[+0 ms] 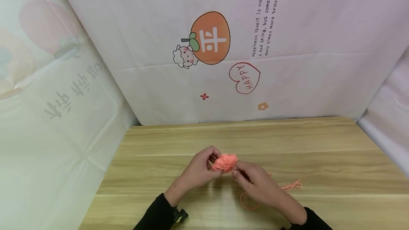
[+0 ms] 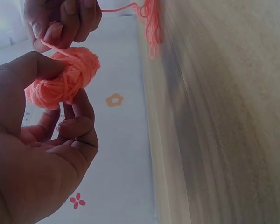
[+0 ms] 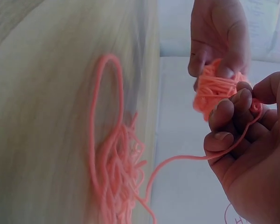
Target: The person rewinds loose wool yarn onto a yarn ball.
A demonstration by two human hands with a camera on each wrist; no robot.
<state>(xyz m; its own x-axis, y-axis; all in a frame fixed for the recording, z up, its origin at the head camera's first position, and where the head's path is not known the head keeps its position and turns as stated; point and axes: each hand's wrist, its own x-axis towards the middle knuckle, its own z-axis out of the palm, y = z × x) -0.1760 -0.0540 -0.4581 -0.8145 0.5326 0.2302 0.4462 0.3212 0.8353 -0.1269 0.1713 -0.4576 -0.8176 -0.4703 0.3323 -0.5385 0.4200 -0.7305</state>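
A small coral yarn ball [image 1: 225, 163] is held above the table by my left hand [image 1: 199, 168], its thumb and fingers on opposite sides. Wound strands cross its surface in the right wrist view. Close against the ball's right side, my right hand [image 1: 260, 184] pinches a yarn strand [image 3: 177, 157] between thumb and fingers. That strand passes through the right hand's curled fingers and trails to a loose heap of coral yarn [image 3: 116, 177] on the tabletop. In the head view the right hand and forearm hide most of this heap.
The wooden tabletop [image 1: 153, 148] ends at a white printed cloth [image 1: 159, 91] standing along its back edge. More cloth [image 1: 64, 144] hangs on the left. A small black object [image 1: 181, 217] sits by the left sleeve.
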